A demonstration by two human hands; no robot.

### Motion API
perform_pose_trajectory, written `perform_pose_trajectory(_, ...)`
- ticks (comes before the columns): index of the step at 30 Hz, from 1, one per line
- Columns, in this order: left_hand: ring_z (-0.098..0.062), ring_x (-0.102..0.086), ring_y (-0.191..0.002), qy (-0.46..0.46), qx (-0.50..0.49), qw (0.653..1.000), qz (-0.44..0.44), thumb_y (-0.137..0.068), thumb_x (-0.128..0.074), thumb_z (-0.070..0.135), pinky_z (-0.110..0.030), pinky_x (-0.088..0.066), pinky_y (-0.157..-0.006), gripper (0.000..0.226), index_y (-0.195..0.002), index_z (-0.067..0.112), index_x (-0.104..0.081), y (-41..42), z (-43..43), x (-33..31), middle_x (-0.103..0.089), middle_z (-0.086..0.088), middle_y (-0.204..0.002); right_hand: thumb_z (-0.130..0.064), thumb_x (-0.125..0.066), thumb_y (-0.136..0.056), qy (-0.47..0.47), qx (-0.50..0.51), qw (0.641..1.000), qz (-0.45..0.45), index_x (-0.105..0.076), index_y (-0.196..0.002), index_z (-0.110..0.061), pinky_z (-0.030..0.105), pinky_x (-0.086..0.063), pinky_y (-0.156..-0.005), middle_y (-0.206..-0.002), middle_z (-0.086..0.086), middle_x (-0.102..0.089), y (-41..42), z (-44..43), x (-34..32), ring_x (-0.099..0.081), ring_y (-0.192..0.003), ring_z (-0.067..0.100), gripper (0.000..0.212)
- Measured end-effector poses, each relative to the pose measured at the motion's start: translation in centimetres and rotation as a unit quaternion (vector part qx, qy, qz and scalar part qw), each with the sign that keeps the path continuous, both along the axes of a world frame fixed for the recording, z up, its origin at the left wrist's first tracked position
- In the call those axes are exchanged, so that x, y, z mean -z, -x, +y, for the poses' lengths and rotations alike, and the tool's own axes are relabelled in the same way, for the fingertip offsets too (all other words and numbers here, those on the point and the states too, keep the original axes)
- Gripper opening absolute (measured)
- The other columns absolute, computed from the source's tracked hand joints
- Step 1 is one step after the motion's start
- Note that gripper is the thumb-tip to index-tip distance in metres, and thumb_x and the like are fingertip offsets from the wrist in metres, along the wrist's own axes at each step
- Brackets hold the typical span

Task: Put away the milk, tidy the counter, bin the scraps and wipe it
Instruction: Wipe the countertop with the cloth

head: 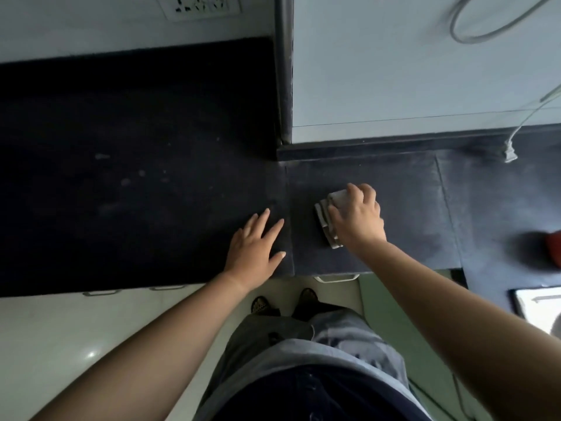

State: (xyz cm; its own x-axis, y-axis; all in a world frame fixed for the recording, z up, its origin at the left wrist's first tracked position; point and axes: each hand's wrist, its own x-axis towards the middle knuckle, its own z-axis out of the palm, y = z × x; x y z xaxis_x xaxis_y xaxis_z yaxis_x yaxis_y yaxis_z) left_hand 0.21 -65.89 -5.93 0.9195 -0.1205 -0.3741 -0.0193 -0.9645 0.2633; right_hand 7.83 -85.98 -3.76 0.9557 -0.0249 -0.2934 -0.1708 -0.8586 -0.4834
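In the head view we look straight down on a dark worktop [121, 177]. It is made of flat slabs with a thin seam between them, matte and stone-like, and the left slab shows some pale smears. Our right hand [358, 220] lies on a folded cloth [323, 218] on the greyer right slab, near the seam. Its fingers are curled over the far edge of the cloth and hold it pressed down. Our left hand [255, 247] rests flat on the worktop just left of the seam, fingers straight and spread, grasping nothing. No milk and no scraps are visible here, so we judge that the wiping is the step in hand.

To do it well, we should keep the cloth folded and flat under the palm and press evenly. Long, overlapping strokes toward the smears on the left seem best, with the left hand lifted out of the path. The cloth looks soft and layered, pale grey with lighter stripes. A white plug [510, 153] hangs on its cable near the back right, and we should keep the cloth away from it.
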Motion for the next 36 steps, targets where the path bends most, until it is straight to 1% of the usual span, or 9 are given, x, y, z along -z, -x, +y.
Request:
perform_pose_trajectory(5, -0.025, -0.001, -0.146, -0.003, -0.015, 1.000, -0.003, -0.093, -0.045, 0.044, -0.046, -0.016, -0.114, 0.064, -0.148, 0.030, -0.015, 0.2, -0.5, 0.1, 0.002, -0.002, -0.159, -0.041, -0.044, -0.091, 0.021, -0.042, 0.998, -0.033, -0.028, -0.139, -0.025, 0.052, -0.030, -0.099, -0.154, 0.008, -0.005, 2.7, -0.6, 1.6, -0.018, -0.133, 0.033, 0.054)
perform_pose_trajectory(9, -0.024, -0.001, -0.146, 0.021, -0.033, 0.999, -0.021, -0.093, -0.046, 0.042, -0.046, -0.015, -0.114, 0.062, -0.147, 0.030, -0.019, 0.8, -0.7, 0.3, -0.001, -0.002, -0.160, -0.046, -0.044, -0.089, 0.010, -0.037, 0.998, -0.050, -0.028, -0.140, -0.029, 0.052, -0.030, -0.097, -0.155, 0.005, -0.004, 3.4, -1.1, 2.4, -0.018, -0.134, 0.031, 0.055)
perform_pose_trajectory(16, -0.020, 0.001, -0.146, 0.046, -0.060, 0.997, -0.015, -0.093, -0.046, 0.041, -0.045, -0.011, -0.116, 0.061, -0.147, 0.033, -0.020, 1.0, -0.7, 0.4, 0.001, 0.002, -0.160, -0.055, -0.045, -0.086, 0.100, -0.091, 0.988, -0.068, -0.033, -0.136, -0.029, 0.053, -0.040, -0.084, -0.146, 0.020, -0.019, 2.1, 0.1, 2.6, -0.028, -0.119, 0.040, 0.058)
perform_pose_trajectory(18, -0.019, 0.001, -0.146, 0.053, -0.059, 0.997, -0.008, -0.093, -0.046, 0.041, -0.044, -0.011, -0.116, 0.060, -0.146, 0.034, -0.020, 0.9, -0.6, 0.3, 0.001, 0.003, -0.159, -0.052, -0.052, -0.084, 0.094, -0.112, 0.987, -0.071, -0.038, -0.133, -0.026, 0.051, -0.045, -0.076, -0.141, 0.024, -0.025, 1.7, -0.2, 2.5, -0.036, -0.110, 0.044, 0.057)
perform_pose_trajectory(21, -0.018, -0.001, -0.146, 0.050, -0.050, 0.998, -0.004, -0.093, -0.046, 0.040, -0.042, -0.015, -0.116, 0.060, -0.146, 0.033, -0.021, 0.6, -0.3, 0.1, -0.001, 0.003, -0.159, -0.045, -0.060, -0.082, 0.047, -0.112, 0.991, -0.061, -0.046, -0.126, -0.023, 0.040, -0.046, -0.063, -0.131, 0.023, -0.035, 0.9, -0.3, 2.1, -0.046, -0.101, 0.044, 0.051)
perform_pose_trajectory(25, -0.016, -0.012, -0.145, 0.101, -0.060, 0.993, -0.016, -0.092, -0.047, 0.039, -0.038, -0.021, -0.114, 0.056, -0.144, 0.029, -0.028, 0.0, 0.8, -0.6, -0.017, 0.004, -0.157, -0.040, -0.062, -0.081, -0.009, -0.131, 0.989, -0.065, -0.052, -0.122, -0.027, 0.036, -0.048, -0.068, -0.126, 0.015, -0.042, 0.5, 1.3, 1.5, -0.054, -0.097, 0.038, 0.044)
perform_pose_trajectory(30, -0.015, -0.028, -0.139, 0.139, -0.113, 0.979, -0.093, -0.091, -0.052, 0.034, -0.035, -0.029, -0.111, 0.051, -0.140, 0.024, -0.039, -0.3, 5.9, -2.1, -0.037, 0.002, -0.148, -0.040, -0.064, -0.080, -0.063, -0.163, 0.982, -0.078, -0.054, -0.120, -0.030, 0.035, -0.049, -0.072, -0.121, 0.009, -0.045, 0.7, 7.7, -0.1, -0.057, -0.093, 0.032, 0.042)
perform_pose_trajectory(34, -0.011, -0.043, -0.126, 0.161, -0.163, 0.967, -0.116, -0.090, -0.053, 0.035, -0.022, -0.036, -0.097, 0.046, -0.135, 0.025, -0.044, 0.1, 12.1, -2.7, -0.050, 0.005, -0.135, -0.042, -0.064, -0.080, -0.076, -0.156, 0.981, -0.090, -0.056, -0.120, -0.031, 0.034, -0.049, -0.075, -0.119, 0.006, -0.047, 0.4, 13.8, -0.7, -0.058, -0.095, 0.028, 0.042)
perform_pose_trajectory(36, -0.012, -0.048, -0.119, 0.168, -0.169, 0.963, -0.126, -0.090, -0.054, 0.033, -0.021, -0.037, -0.092, 0.043, -0.131, 0.024, -0.047, 0.4, 16.3, -2.8, -0.054, 0.004, -0.127, -0.042, -0.064, -0.079, -0.081, -0.147, 0.981, -0.100, -0.056, -0.119, -0.032, 0.032, -0.048, -0.074, -0.119, 0.006, -0.047, 0.4, 18.1, -0.6, -0.058, -0.095, 0.028, 0.043)
